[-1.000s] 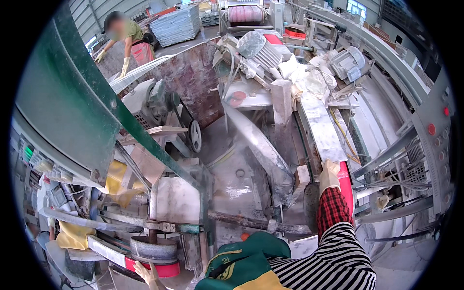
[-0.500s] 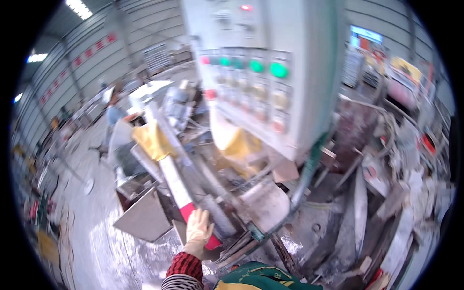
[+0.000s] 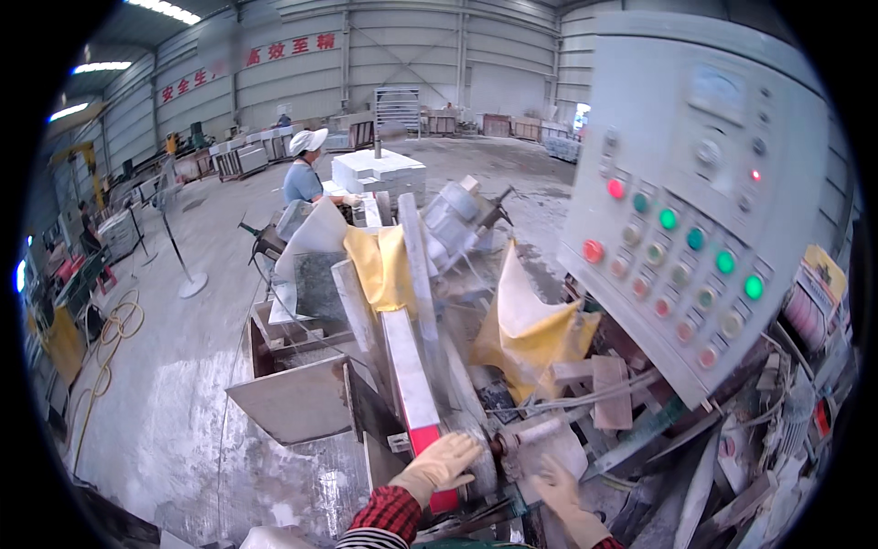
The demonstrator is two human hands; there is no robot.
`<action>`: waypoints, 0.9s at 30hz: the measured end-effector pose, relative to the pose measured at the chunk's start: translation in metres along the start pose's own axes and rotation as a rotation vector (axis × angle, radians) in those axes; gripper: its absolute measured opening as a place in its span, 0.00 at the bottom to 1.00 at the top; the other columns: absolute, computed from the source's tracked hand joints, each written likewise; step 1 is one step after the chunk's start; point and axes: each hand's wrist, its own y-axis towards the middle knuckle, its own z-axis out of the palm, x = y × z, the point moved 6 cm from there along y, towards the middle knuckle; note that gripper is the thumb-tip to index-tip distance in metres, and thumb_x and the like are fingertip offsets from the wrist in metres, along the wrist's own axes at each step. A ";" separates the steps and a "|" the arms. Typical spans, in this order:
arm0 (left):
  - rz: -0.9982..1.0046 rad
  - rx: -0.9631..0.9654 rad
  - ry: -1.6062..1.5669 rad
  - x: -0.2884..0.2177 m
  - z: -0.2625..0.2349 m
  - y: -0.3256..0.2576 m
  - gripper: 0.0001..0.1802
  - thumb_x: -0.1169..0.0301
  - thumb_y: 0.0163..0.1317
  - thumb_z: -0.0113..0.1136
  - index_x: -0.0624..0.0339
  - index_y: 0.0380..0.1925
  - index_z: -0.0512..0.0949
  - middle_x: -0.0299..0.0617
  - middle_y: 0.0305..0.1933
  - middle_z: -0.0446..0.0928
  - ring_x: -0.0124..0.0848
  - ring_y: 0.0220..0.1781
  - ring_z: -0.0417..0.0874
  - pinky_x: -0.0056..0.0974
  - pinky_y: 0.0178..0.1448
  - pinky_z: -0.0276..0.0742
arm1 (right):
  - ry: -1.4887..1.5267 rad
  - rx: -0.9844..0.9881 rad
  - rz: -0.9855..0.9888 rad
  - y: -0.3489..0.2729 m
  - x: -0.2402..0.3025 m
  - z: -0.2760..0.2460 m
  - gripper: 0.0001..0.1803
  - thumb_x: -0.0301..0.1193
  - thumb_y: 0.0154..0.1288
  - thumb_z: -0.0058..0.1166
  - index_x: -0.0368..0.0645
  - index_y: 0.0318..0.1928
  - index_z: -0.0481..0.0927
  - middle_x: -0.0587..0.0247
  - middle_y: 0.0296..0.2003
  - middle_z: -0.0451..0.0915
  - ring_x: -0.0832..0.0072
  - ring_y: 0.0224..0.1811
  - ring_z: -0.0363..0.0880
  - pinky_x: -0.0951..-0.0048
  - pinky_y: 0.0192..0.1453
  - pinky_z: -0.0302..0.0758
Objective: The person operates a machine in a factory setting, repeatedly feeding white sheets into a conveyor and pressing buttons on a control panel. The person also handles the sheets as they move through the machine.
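Note:
My left hand [image 3: 441, 465], in a cream rubber glove, lies with fingers stretched out over the red end [image 3: 423, 439] of a long narrow bar, whose white part [image 3: 405, 357] runs away from me. Whether it presses on the bar or hovers just above it I cannot tell. To its right my right hand [image 3: 561, 494], gloved alike, is open with fingers apart, in front of a dirty beige plate [image 3: 544, 448]. Neither hand holds anything visible. At the bar's far end hangs a yellow cloth flap [image 3: 380, 265].
A grey control cabinet [image 3: 672, 215] with lit buttons rises at the right. Beyond the bar, a co-worker in a white cap [image 3: 304, 178] stands beside pale stacked blocks [image 3: 380, 171]. Angled panels [image 3: 293, 403] stand left of the bar; scrap pieces [image 3: 722, 485] crowd the lower right.
My view has swung, so the cabinet now appears farther right and the co-worker shows clearly. My left hand remains at the red end; my right hand has come into view.

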 end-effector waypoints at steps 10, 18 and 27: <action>-0.249 -0.105 -0.529 0.024 0.044 -0.015 0.23 0.62 0.66 0.59 0.59 0.59 0.75 0.51 0.60 0.76 0.45 0.64 0.75 0.43 0.68 0.71 | -0.582 0.358 -0.165 0.119 0.128 0.233 0.53 0.54 0.54 0.69 0.42 0.74 0.61 0.37 0.53 0.81 0.46 0.56 0.82 0.54 0.62 0.77; -0.327 -0.153 -0.602 0.028 0.062 -0.022 0.22 0.63 0.67 0.56 0.59 0.59 0.75 0.52 0.61 0.76 0.45 0.65 0.75 0.43 0.69 0.70 | -0.784 0.454 0.120 0.128 0.125 0.268 0.61 0.57 0.53 0.69 0.46 0.78 0.49 0.38 0.58 0.79 0.44 0.61 0.78 0.52 0.67 0.74; -0.253 -0.096 -0.361 0.021 0.079 -0.027 0.20 0.64 0.69 0.53 0.59 0.59 0.75 0.52 0.62 0.75 0.45 0.66 0.74 0.44 0.71 0.69 | -0.547 0.416 0.133 0.119 0.135 0.242 0.56 0.50 0.50 0.74 0.47 0.75 0.59 0.41 0.59 0.78 0.51 0.62 0.79 0.57 0.67 0.73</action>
